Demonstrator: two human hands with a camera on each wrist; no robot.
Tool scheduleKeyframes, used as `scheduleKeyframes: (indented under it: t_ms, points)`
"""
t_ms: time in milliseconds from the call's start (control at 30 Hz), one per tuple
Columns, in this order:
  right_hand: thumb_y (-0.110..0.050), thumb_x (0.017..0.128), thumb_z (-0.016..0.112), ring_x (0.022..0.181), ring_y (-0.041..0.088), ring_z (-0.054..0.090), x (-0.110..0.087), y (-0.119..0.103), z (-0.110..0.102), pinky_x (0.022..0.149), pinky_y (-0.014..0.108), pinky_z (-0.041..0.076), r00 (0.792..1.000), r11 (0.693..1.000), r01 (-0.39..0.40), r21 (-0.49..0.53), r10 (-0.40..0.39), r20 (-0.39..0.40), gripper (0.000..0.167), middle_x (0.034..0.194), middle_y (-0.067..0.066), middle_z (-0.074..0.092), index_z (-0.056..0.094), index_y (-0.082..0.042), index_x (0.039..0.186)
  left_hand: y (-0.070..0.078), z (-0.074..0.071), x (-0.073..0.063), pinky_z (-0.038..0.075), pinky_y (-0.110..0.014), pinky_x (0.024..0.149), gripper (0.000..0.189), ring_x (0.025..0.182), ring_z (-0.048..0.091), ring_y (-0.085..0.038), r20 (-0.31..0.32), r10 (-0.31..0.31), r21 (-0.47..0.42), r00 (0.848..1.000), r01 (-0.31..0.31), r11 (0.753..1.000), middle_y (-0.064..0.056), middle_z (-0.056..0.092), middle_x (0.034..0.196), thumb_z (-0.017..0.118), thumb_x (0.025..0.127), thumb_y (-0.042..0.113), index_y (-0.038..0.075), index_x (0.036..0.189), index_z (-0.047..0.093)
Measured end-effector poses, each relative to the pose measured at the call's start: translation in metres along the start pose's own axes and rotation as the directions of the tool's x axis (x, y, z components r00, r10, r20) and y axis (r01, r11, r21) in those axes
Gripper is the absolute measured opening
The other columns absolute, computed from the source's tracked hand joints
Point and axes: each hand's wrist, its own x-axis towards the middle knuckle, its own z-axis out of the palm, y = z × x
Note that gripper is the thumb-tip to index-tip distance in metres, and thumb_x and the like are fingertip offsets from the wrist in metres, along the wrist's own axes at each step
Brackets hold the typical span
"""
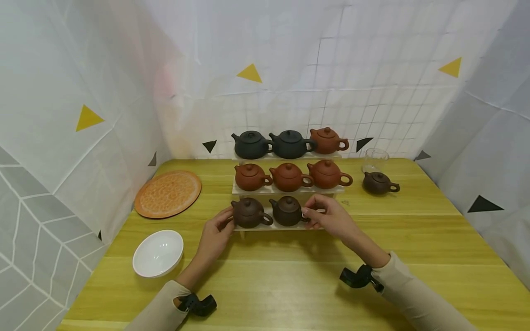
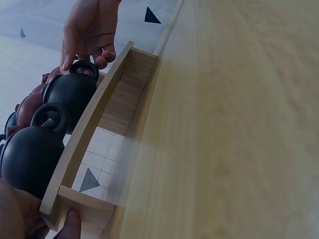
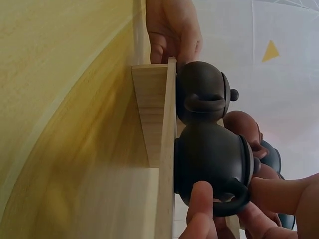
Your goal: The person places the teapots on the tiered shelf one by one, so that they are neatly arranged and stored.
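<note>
Two dark brown teapots stand side by side on the lowest step of a wooden tiered display rack (image 1: 285,229). My right hand (image 1: 331,219) pinches the loop handle of the right brown teapot (image 1: 286,212), which sits on the step; thumb and fingers show at the handle in the right wrist view. At the rack's left end, my left hand (image 1: 217,232) grips the end of the lowest step, one finger (image 2: 71,225) by its support leg. Its fingers lie close beside the spout of the left brown teapot (image 1: 247,214).
Reddish teapots (image 1: 288,178) fill the middle step; two black teapots (image 1: 250,145) and a reddish one (image 1: 327,141) top the rack. Another brown teapot (image 1: 377,184) and a clear glass (image 1: 376,159) stand right. At left are a round orange mat (image 1: 167,194) and a white bowl (image 1: 158,253).
</note>
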Motion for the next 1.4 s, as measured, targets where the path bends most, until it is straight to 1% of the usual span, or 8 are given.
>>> scheduleKeyframes:
  t_ms: [133,300,433,733,867,1167,1333,1400]
  points:
    - [-0.012,0.104,0.066,0.082,0.036,0.07,-0.003,-0.001,-0.005,0.076,0.047,0.061,1.0,1.0,-0.006,0.002,0.006,-0.011,0.021,0.103,0.025,0.063,0.063,0.006,0.114,0.001,-0.001,0.0,0.057,-0.025,0.085,0.033,0.122,0.062,-0.031,0.005,-0.007,-0.012,1.0,0.007,1.0,-0.016,0.058,0.146,0.063,0.101,-0.005,-0.004,0.134,0.068]
    - [-0.012,0.104,0.067,0.083,0.034,0.07,-0.008,-0.001,-0.015,0.076,0.043,0.061,1.0,1.0,-0.006,-0.023,0.006,-0.031,0.022,0.104,0.022,0.064,0.063,0.006,0.115,0.001,-0.002,0.0,0.057,-0.025,0.085,0.033,0.122,0.063,-0.032,0.015,-0.015,-0.027,1.0,0.015,1.0,-0.017,0.057,0.146,0.063,0.101,-0.004,-0.004,0.134,0.068]
    - [-0.013,0.104,0.067,0.083,0.034,0.07,-0.014,-0.002,-0.024,0.076,0.04,0.061,0.999,0.999,-0.031,-0.012,0.03,-0.042,0.024,0.105,0.025,0.064,0.063,0.007,0.115,0.001,-0.002,0.001,0.057,-0.025,0.084,0.033,0.121,0.063,-0.032,0.015,-0.012,-0.025,1.0,0.012,1.0,-0.017,0.056,0.147,0.062,0.102,-0.004,-0.004,0.134,0.068]
    - [-0.014,0.107,0.06,0.084,0.03,0.07,-0.02,0.01,-0.059,0.07,0.037,0.058,0.995,0.995,-0.089,-0.042,0.086,-0.058,0.029,0.104,0.021,0.068,0.059,0.012,0.119,0.002,-0.001,0.0,0.058,-0.027,0.083,0.033,0.12,0.064,-0.031,0.009,-0.006,-0.003,1.0,0.006,1.0,-0.017,0.057,0.146,0.063,0.101,-0.004,-0.004,0.134,0.068]
    - [-0.015,0.109,0.057,0.087,0.026,0.07,-0.02,0.019,-0.076,0.073,0.037,0.058,0.988,0.988,-0.143,-0.067,0.138,-0.069,0.03,0.106,0.017,0.071,0.059,0.012,0.122,0.001,-0.001,0.0,0.058,-0.026,0.082,0.032,0.118,0.064,-0.032,0.007,0.008,-0.003,1.0,-0.008,1.0,-0.017,0.058,0.145,0.063,0.101,-0.004,-0.004,0.133,0.069]
    - [-0.021,0.111,0.054,0.092,0.026,0.073,-0.02,0.043,-0.114,0.076,0.038,0.06,0.972,0.971,-0.174,-0.163,0.143,-0.184,0.035,0.114,0.022,0.07,0.061,0.01,0.124,-0.002,0.0,0.0,0.057,-0.025,0.084,0.033,0.12,0.064,-0.032,0.005,0.014,0.0,1.0,-0.014,1.0,-0.017,0.059,0.144,0.063,0.1,-0.006,-0.005,0.133,0.069]
    - [-0.023,0.111,0.052,0.095,0.021,0.071,-0.021,0.051,-0.128,0.078,0.035,0.06,0.952,0.961,-0.188,-0.204,0.127,-0.277,0.04,0.122,0.027,0.066,0.06,0.012,0.129,-0.001,0.0,0.0,0.058,-0.026,0.083,0.033,0.12,0.064,-0.03,0.007,0.007,0.003,1.0,-0.007,1.0,-0.016,0.058,0.145,0.062,0.101,-0.005,-0.004,0.133,0.068]
    - [-0.024,0.111,0.053,0.093,0.016,0.071,-0.021,0.054,-0.133,0.077,0.033,0.06,0.937,0.961,-0.185,-0.206,0.11,-0.331,0.041,0.121,0.025,0.067,0.06,0.012,0.129,0.0,0.0,0.0,0.058,-0.026,0.083,0.034,0.12,0.064,-0.03,0.009,-0.001,0.005,1.0,0.001,1.0,-0.016,0.058,0.146,0.062,0.101,-0.005,-0.004,0.134,0.068]
